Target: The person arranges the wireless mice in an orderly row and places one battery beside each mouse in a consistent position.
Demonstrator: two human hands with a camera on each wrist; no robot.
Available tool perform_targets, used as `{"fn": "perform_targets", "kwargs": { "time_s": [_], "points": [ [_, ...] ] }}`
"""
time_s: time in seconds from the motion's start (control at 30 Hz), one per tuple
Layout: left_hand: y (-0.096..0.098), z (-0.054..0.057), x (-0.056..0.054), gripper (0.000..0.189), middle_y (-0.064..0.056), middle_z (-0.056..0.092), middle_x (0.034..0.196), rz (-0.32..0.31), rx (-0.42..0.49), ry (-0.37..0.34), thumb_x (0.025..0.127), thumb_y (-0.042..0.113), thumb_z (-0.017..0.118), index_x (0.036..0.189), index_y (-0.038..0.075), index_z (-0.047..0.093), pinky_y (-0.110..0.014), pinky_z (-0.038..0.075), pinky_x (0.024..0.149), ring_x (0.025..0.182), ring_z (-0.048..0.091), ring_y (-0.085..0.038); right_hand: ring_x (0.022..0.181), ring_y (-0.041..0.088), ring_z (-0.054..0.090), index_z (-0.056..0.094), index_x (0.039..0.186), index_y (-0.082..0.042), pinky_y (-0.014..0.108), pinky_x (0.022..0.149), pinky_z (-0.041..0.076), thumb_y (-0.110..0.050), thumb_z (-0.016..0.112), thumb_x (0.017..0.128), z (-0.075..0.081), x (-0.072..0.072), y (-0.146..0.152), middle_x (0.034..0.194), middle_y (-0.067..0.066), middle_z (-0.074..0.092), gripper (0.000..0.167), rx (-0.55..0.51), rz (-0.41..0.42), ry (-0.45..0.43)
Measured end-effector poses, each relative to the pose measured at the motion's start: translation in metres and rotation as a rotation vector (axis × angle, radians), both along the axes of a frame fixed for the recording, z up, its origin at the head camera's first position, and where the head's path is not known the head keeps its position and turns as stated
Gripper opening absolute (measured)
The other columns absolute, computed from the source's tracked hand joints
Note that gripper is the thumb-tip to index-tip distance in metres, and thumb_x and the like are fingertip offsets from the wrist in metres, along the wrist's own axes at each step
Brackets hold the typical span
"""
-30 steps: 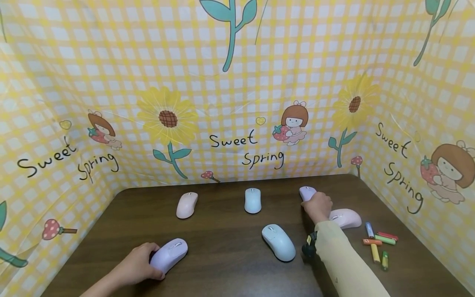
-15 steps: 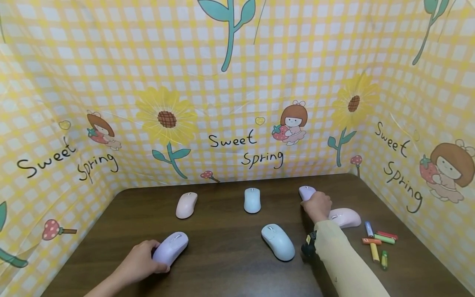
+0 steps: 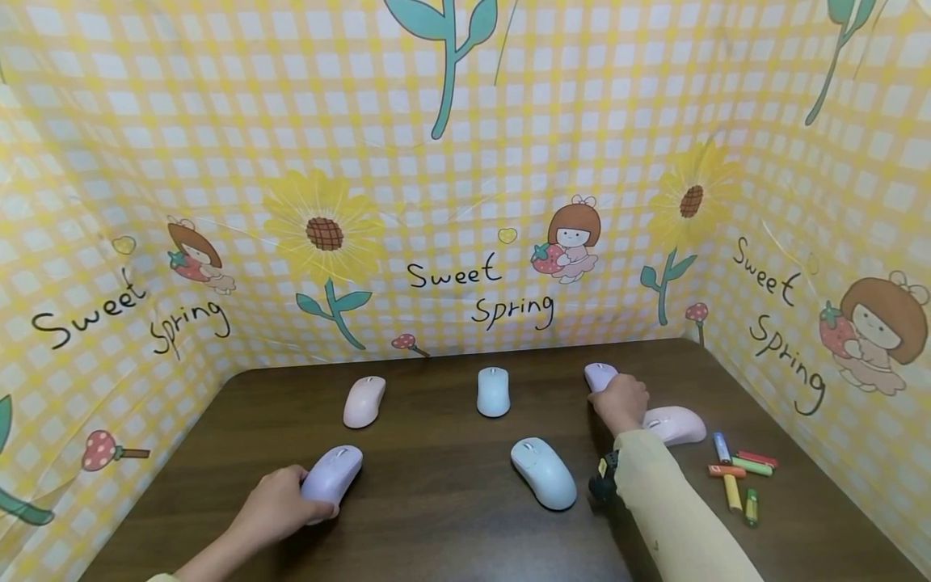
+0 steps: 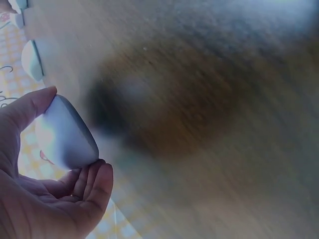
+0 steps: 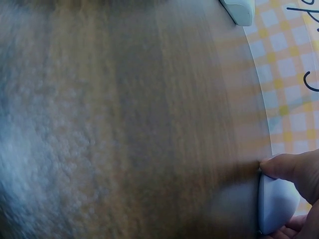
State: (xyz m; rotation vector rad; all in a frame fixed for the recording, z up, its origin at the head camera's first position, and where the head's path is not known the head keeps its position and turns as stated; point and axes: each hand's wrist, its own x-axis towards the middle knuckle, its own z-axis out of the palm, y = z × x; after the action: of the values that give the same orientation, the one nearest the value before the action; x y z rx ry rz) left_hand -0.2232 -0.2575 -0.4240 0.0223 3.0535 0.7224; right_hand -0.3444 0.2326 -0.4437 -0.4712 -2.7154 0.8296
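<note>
My left hand [image 3: 276,503] grips a lavender computer mouse [image 3: 333,474] at the front left of the table. In the left wrist view, thumb and fingers pinch that mouse [image 4: 67,134] by its two sides. At the back right, a second lavender mouse [image 3: 600,376] is gripped by my right hand [image 3: 622,402], which covers its rear half. The right wrist view has thumb and fingers on opposite sides of this mouse [image 5: 277,204], low over the wood. A pink mouse [image 3: 676,425] lies just right of the right hand, its left end partly hidden by the wrist and sleeve.
A light-blue mouse [image 3: 544,474] lies between the hands. Further back are another light-blue mouse [image 3: 493,392] and a pink mouse [image 3: 365,402]. Several coloured batteries [image 3: 735,493] lie in a loose cluster at the right. Checked cloth [image 3: 465,186] walls in the brown table [image 3: 429,525].
My left hand has moved the lavender mouse away from me, and its front end has turned slightly more towards the back. The right hand and its mouse have stayed in place.
</note>
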Motion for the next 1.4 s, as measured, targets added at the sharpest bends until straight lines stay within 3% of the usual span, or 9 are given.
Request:
{"fn": "perform_targets", "kwargs": {
  "time_s": [0.6,0.9,1.1,1.4],
  "points": [
    [0.017,0.000,-0.009,0.059,-0.008,0.057,0.072,0.057,-0.031,0.000,0.063,0.042,0.086,0.083,-0.006,0.058,-0.037,0.043,0.053,0.062,0.053,-0.022,0.097,0.049,0.051,0.055,0.104,0.020,0.054,0.084,0.038,-0.019,0.075,0.080,-0.002,0.000,0.002,0.100,0.035,0.056,0.050,-0.012,-0.005,-0.011],
    [0.023,-0.003,-0.018,0.054,-0.008,0.054,0.069,0.034,-0.052,0.022,0.063,0.039,0.086,0.079,-0.003,0.056,-0.038,0.042,0.052,0.060,0.052,-0.023,0.097,0.048,0.051,0.056,0.105,0.020,0.054,0.084,0.039,-0.019,0.075,0.079,-0.003,-0.004,0.002,0.100,0.034,0.056,0.050,-0.012,-0.017,-0.011],
    [0.026,-0.003,-0.024,0.056,-0.008,0.055,0.069,0.044,-0.070,0.000,0.062,0.041,0.086,0.081,-0.004,0.058,-0.039,0.042,0.052,0.060,0.052,-0.024,0.097,0.048,0.051,0.056,0.106,0.019,0.054,0.084,0.039,-0.019,0.076,0.079,-0.003,-0.004,0.002,0.101,0.034,0.056,0.051,-0.012,-0.019,-0.006],
    [0.026,-0.003,-0.025,0.055,-0.007,0.054,0.067,0.036,-0.092,0.004,0.061,0.042,0.087,0.078,-0.002,0.058,-0.039,0.042,0.050,0.058,0.052,-0.023,0.098,0.048,0.051,0.055,0.107,0.019,0.054,0.085,0.040,-0.019,0.076,0.080,-0.004,-0.004,0.001,0.102,0.034,0.055,0.051,-0.021,-0.029,-0.010]
  ]
}}
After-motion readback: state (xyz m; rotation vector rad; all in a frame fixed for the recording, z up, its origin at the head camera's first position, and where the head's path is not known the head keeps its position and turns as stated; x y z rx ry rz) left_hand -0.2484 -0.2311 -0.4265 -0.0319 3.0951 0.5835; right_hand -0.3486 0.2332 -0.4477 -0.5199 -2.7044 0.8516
